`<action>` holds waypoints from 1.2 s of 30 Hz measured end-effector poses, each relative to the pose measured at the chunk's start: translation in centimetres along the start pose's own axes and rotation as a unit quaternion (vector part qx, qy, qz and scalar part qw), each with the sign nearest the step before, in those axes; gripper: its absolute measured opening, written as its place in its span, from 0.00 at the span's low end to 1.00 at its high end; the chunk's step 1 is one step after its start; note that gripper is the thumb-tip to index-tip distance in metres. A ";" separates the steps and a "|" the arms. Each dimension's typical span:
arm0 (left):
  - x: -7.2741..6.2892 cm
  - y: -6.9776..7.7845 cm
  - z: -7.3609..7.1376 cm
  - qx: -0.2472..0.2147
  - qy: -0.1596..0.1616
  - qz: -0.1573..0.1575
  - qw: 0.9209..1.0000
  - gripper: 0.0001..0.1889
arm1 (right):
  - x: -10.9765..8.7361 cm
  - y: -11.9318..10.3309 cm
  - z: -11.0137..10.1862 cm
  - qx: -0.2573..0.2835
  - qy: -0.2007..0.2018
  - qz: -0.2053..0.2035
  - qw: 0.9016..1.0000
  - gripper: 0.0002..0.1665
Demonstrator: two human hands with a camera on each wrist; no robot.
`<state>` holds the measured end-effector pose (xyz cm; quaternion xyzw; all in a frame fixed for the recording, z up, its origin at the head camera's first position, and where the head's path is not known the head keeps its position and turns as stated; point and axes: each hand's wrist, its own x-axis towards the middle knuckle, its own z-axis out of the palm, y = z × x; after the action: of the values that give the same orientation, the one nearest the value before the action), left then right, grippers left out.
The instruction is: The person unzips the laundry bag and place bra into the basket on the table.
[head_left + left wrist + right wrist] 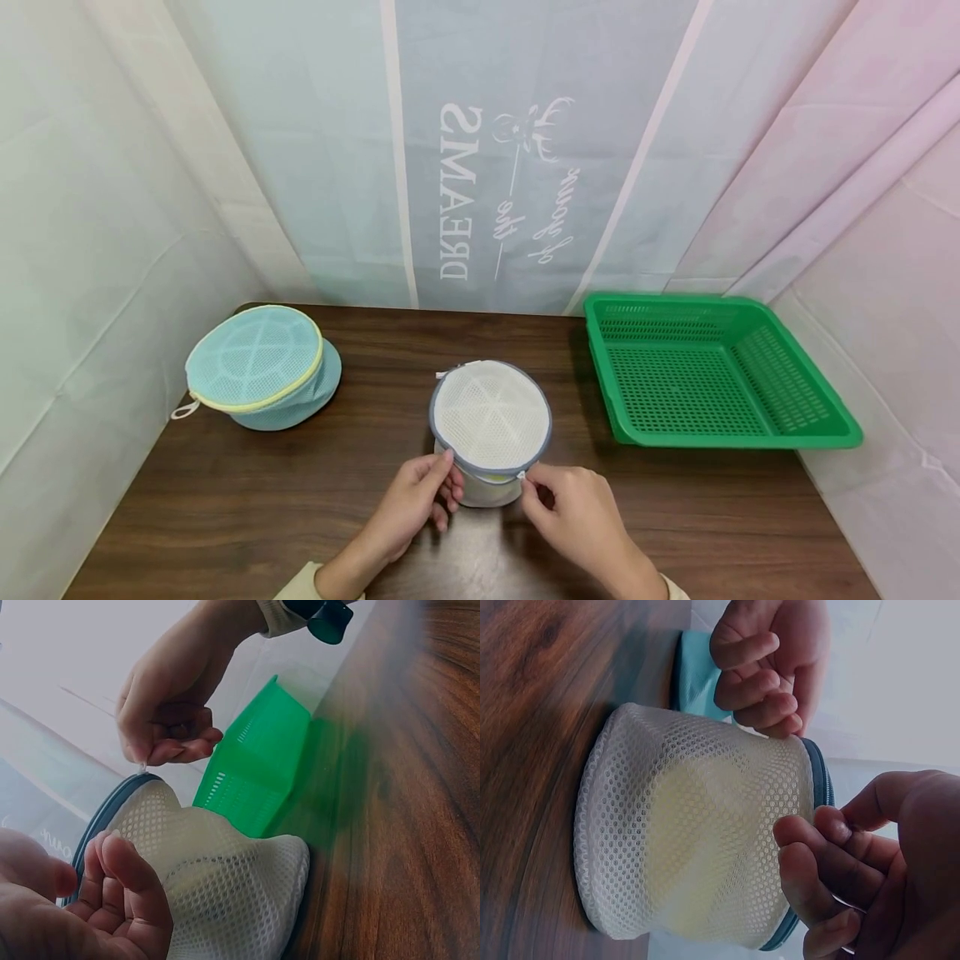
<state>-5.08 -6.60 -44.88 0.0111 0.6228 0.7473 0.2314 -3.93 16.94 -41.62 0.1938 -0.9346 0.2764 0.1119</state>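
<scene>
A white mesh laundry bag (492,415) with a blue-grey zipped rim stands upright on the table in the head view. Something pale yellow (694,832) shows through its mesh wall in the right wrist view; its kind is not clear. At the bag's near left, my left hand (417,498) pinches the rim between thumb and fingers. My right hand (579,515) holds the small zipper pull (521,475) at the near right of the rim, between thumb and forefinger. The left wrist view also has the right hand (171,705) above the rim at the pull.
On the table's left stands a light blue mesh laundry bag (255,358) with a yellow rim and a white loop, its lid tilted. A green plastic basket (738,440) sits at the right. Hanging cloth (345,167) surrounds the brown wooden table (225,517) at the back and sides.
</scene>
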 end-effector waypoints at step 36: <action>-0.1 0.0 0.9 0.008 -0.019 -0.004 1.000 0.19 | -0.2 -1.3 1.9 0.041 0.000 -0.098 0.994 0.23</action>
<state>-4.76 -5.80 -44.62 0.0246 0.6240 0.7412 0.2463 -3.45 14.92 -42.63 0.2885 -0.8993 0.3018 0.1303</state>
